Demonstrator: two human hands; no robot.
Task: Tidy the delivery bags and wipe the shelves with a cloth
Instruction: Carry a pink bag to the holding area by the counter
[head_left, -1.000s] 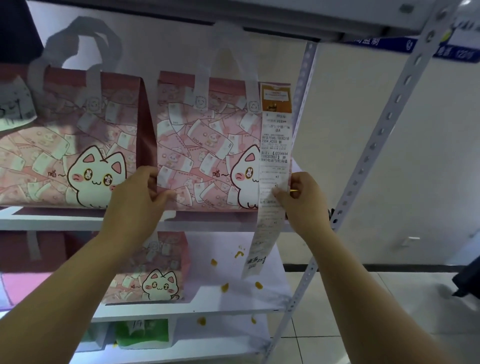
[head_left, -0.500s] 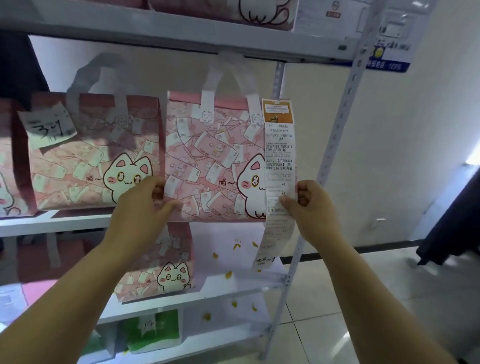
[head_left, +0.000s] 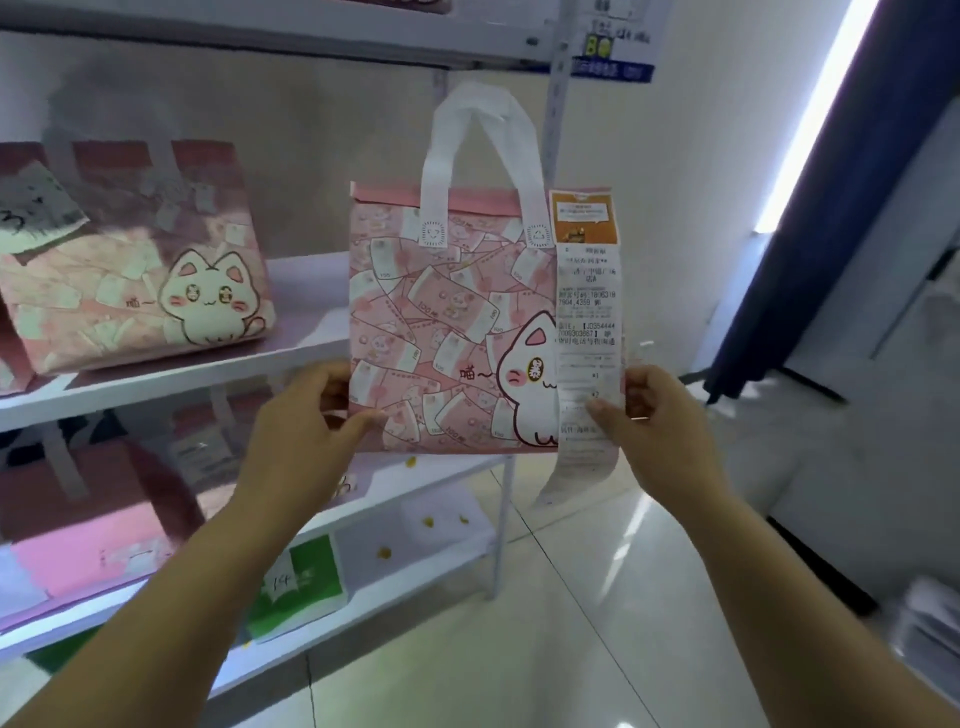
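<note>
I hold a pink delivery bag (head_left: 441, 322) with a white cat print and white handles up in the air, in front of the right end of the white shelf rack (head_left: 171, 379). My left hand (head_left: 306, 426) grips its lower left edge. My right hand (head_left: 649, 415) grips its lower right edge, thumb pressed on the long white receipt (head_left: 587, 312) that hangs down the bag's right side. A second pink cat bag (head_left: 135, 270) with a handwritten note stands on the shelf at the left. No cloth is in view.
Lower shelves hold a dark pink bag (head_left: 93, 483), a light pink bag (head_left: 78, 561) and a green bag (head_left: 306, 582). An upright shelf post (head_left: 556, 104) rises behind the held bag. Tiled floor (head_left: 545, 623) lies to the right, with a dark blue curtain (head_left: 831, 182) beyond.
Both hands have lifted the bag off the shelf and carried it right and toward me. It now hangs clear of the shelf board, and the view has swung right.
</note>
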